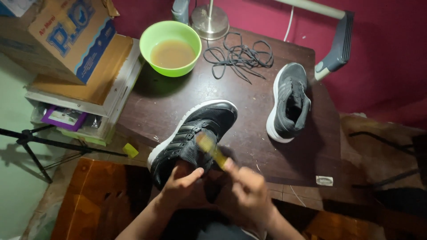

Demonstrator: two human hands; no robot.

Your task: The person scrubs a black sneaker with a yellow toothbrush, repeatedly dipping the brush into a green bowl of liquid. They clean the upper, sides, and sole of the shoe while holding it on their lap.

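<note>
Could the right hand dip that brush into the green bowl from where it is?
Probably yes: the right hand holds the brush, and only the near shoe lies before the green bowl; bare table beside.

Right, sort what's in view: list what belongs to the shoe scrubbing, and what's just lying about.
In use: near shoe, held by the left hand; yellow brush in the right hand; green bowl of cloudy water; second shoe; laces.

Lying about: cardboard box, lamp base, tripod.
</note>
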